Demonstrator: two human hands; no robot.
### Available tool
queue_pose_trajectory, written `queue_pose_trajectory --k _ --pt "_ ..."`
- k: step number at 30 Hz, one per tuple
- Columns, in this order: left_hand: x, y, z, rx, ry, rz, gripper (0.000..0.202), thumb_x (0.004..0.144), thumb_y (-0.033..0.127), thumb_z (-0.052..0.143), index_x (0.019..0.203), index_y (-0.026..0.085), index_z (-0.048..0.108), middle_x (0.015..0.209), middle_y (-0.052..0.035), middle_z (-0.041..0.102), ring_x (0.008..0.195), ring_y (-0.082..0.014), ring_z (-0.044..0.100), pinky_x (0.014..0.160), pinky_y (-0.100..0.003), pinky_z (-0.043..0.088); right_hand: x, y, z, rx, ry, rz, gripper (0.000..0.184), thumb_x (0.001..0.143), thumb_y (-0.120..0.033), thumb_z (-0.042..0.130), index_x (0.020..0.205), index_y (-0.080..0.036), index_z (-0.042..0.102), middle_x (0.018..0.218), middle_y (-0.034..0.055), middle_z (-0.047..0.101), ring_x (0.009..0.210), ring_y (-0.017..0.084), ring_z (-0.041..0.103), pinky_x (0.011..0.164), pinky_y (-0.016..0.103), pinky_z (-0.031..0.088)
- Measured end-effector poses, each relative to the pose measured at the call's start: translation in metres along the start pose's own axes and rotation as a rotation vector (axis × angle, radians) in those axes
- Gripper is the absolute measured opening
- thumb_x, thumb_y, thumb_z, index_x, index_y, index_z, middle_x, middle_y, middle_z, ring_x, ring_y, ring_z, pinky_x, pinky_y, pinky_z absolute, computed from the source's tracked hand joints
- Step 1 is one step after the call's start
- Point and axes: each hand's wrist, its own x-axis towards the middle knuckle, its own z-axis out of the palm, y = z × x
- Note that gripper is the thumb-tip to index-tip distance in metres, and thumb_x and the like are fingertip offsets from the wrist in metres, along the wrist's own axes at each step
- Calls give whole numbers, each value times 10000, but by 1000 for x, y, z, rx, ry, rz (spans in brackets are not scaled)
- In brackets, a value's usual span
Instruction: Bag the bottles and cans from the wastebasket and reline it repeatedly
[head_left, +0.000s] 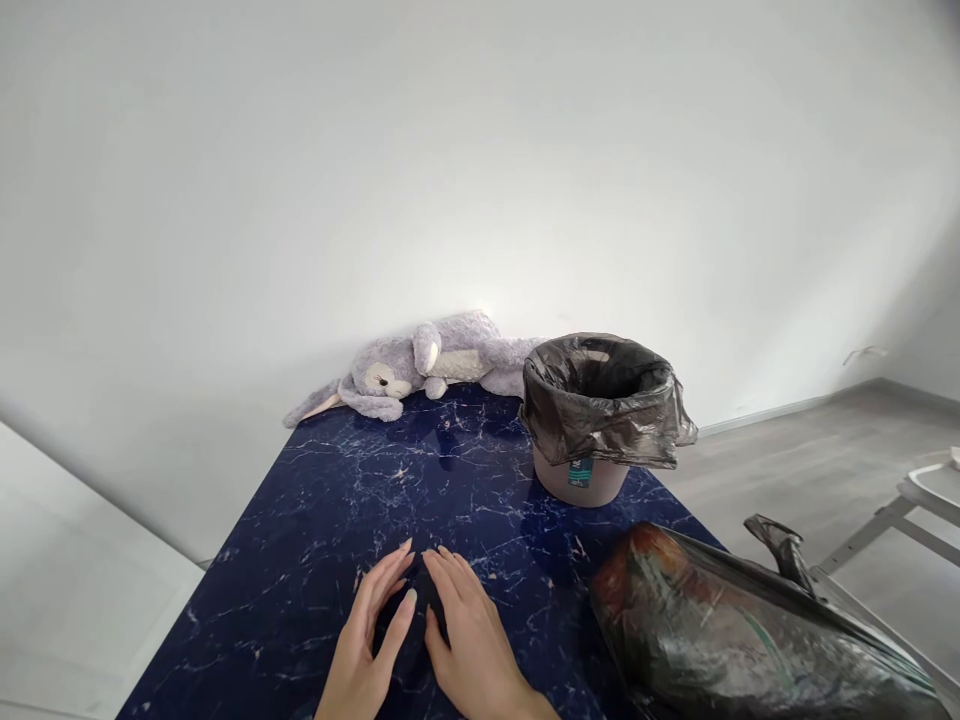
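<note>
Both hands are at the near middle of a dark blue marble-patterned table (300,560), side by side with a narrow gap between them. My left hand (371,625) is open, its fingers stretched forward and its thumb apart. Beside it my right hand (469,630) is also open, palm downward, fingers extended. Neither hand holds anything. To the right lies a full black plastic bag (735,630) with a knotted end; orange and green contents show dimly through it. Behind the bag stands a trash bin (611,487) lined with a black trash bag (615,435) folded over its rim.
A lavender plush rabbit (457,365) lies on its side along the table's far edge, against the white wall (465,180). At the right, past the table edge, a light-coloured folding frame (877,530) stands on the grey floor (810,450). A white surface (75,580) is at the left.
</note>
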Motion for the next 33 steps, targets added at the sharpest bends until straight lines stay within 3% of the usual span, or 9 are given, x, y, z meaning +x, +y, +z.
queue_pose_trajectory --k 10,16,23,33 --pt "-1 1 4 43 -30 29 557 1033 633 567 1540 406 524 1663 -25 544 1531 -324 522 1242 -515 494 3 -1 -4 6 57 -80 678 961 -82 503 1628 -195 477 1607 111 584 1551 311 483 1277 603 444" --pt "-1 1 4 -10 -42 9 546 1043 617 570 1547 414 508 1667 -12 535 1541 -295 510 1270 -494 467 2 -1 -5 -4 53 -87 657 976 -96 494 1626 -187 472 1620 111 571 1557 297 474 1293 587 425" --pt "-2 0 7 56 -54 86 552 1042 602 578 1553 401 519 1656 -29 550 1529 -328 523 1251 -515 491 1 -3 -4 -14 44 -90 647 995 -119 502 1637 -192 469 1641 125 546 1558 324 470 1282 619 426" --pt "-6 5 10 20 -58 58 552 1048 591 582 1553 374 531 1656 -56 543 1514 -342 529 1258 -563 466 0 -7 -9 -57 -58 -56 613 1052 -181 460 1665 -160 433 1697 125 469 1604 321 390 1309 608 372"
